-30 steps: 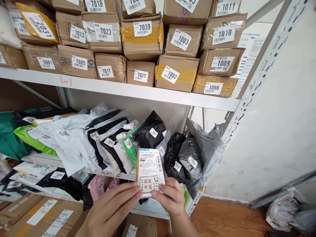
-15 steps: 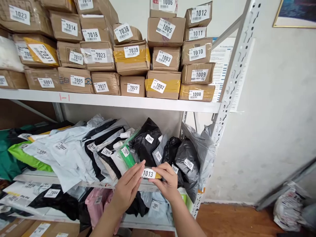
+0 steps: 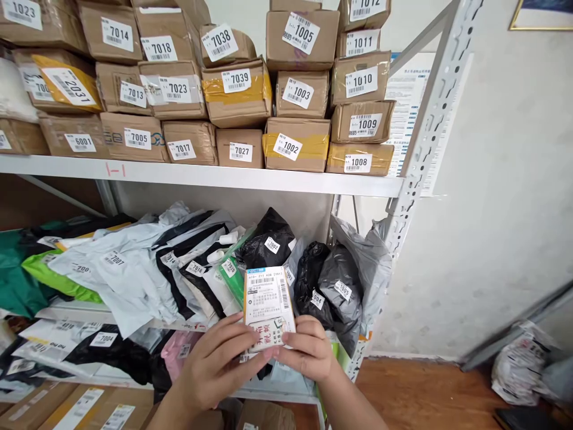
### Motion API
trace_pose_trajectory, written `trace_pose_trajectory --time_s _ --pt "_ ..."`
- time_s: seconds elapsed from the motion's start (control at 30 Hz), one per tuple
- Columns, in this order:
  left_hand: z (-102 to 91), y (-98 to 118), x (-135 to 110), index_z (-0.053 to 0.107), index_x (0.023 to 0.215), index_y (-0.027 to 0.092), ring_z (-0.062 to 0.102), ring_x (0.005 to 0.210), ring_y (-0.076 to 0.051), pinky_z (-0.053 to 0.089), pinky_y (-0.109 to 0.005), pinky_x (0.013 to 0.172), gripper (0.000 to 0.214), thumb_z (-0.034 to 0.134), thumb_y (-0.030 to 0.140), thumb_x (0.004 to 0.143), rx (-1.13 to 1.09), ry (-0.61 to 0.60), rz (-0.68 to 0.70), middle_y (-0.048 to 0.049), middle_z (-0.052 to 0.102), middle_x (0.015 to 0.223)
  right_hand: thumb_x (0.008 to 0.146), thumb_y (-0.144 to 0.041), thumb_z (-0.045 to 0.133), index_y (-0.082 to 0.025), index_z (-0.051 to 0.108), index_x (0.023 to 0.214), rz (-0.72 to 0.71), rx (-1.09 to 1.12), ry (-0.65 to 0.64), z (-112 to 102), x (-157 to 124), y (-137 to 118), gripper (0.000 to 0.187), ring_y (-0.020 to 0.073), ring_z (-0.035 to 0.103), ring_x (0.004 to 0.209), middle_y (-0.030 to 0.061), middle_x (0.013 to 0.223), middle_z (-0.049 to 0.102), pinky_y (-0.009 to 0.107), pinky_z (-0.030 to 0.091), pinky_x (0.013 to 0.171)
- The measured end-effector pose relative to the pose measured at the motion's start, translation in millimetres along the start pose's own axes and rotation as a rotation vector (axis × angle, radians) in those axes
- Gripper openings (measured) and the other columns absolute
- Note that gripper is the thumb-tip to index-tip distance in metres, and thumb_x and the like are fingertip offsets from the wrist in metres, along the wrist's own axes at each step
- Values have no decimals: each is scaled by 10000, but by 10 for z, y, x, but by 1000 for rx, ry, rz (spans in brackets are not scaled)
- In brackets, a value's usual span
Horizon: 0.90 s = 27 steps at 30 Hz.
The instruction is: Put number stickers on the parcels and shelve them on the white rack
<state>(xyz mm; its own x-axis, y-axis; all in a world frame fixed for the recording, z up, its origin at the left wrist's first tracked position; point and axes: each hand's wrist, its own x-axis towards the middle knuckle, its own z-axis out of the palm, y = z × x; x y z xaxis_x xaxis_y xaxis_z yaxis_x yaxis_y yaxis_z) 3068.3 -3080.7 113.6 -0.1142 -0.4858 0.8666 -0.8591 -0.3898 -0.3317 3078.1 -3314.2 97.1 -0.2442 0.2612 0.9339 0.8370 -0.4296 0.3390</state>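
I hold a small flat parcel [image 3: 267, 304] with a white shipping label facing me, in front of the middle shelf. My left hand [image 3: 215, 364] pinches its lower left edge with thumb and fingers. My right hand [image 3: 308, 349] grips its lower right corner. Just behind the parcel lie black plastic mailer bags [image 3: 268, 242] with numbered stickers and a green-striped bag [image 3: 233, 278].
Numbered cardboard boxes [image 3: 295, 143] are stacked on the top shelf [image 3: 201, 176]. Grey, white and green mailer bags [image 3: 125, 269] fill the middle shelf. A perforated metal upright [image 3: 425, 131] stands at right, a white wall beyond. Bagged parcels [image 3: 514, 370] lie on the wooden floor.
Half a second ago the parcel was tilted edge-on with its 1013 sticker showing; now it is turned upright with the label face toward me, and both hands sit a little lower.
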Motion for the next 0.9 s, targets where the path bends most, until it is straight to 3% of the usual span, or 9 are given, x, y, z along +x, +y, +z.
trace_pose_trajectory --time_s 0.2,0.33,0.43,0.53,0.63,0.7,0.77,0.83,0.9 --pt "-67 61 -35 708 1190 170 666 1109 -165 549 -365 1081 321 587 25 932 10 -47 24 -34 755 1056 899 -105 684 -218 764 994 -34 20 21 -10 44 -38 168 111 547 712 -11 829 645 265 571 668" --pt "-43 15 39 702 1117 173 696 1008 -167 578 -369 1005 228 690 103 900 -115 7 -61 -34 762 1006 962 -214 640 -188 726 1083 75 39 7 15 -12 -17 150 140 594 755 34 851 661 286 561 626" --pt "47 -40 134 683 1116 187 694 914 -171 603 -346 888 213 712 202 905 -234 29 -214 -49 739 968 973 -353 638 -157 654 1235 189 84 -47 32 -12 35 328 167 643 782 76 890 674 305 544 595" --pt "139 -67 204 679 1124 179 665 902 -168 591 -277 777 230 714 221 901 -301 43 -340 -63 697 965 968 -300 645 -186 586 1349 238 23 -145 0 50 107 402 189 673 868 121 1048 694 323 565 659" --pt "203 -51 296 651 1218 148 638 997 -162 558 -237 847 302 661 123 917 -198 25 -324 -81 675 1032 977 -239 621 -210 570 1373 253 18 -237 -107 178 163 400 185 683 939 119 1122 693 313 587 725" --pt "253 -46 397 555 1390 131 602 1164 -189 510 -272 998 492 571 6 915 -68 24 -216 -123 649 1193 988 -240 598 -207 584 1352 249 26 -183 -210 287 188 365 174 691 933 100 1069 700 299 594 735" --pt "319 -57 533 381 1547 159 488 1361 -261 403 -387 1152 709 547 -39 887 98 41 -121 -173 539 1423 994 -224 575 -206 600 1337 209 -44 -83 -336 418 227 344 172 695 923 97 1047 698 295 599 718" --pt "393 -75 672 264 1602 201 312 1490 -352 249 -517 1234 826 629 45 878 287 67 -117 -200 348 1597 981 -187 576 -217 604 1355 137 -181 15 -495 599 317 376 180 697 920 98 1039 691 300 607 691" --pt "467 -88 769 247 1608 224 174 1538 -395 140 -562 1255 851 685 181 880 401 53 -173 -198 193 1666 943 -140 613 -219 593 1388 50 -327 171 -694 859 490 452 196 695 928 105 1046 684 320 622 685"
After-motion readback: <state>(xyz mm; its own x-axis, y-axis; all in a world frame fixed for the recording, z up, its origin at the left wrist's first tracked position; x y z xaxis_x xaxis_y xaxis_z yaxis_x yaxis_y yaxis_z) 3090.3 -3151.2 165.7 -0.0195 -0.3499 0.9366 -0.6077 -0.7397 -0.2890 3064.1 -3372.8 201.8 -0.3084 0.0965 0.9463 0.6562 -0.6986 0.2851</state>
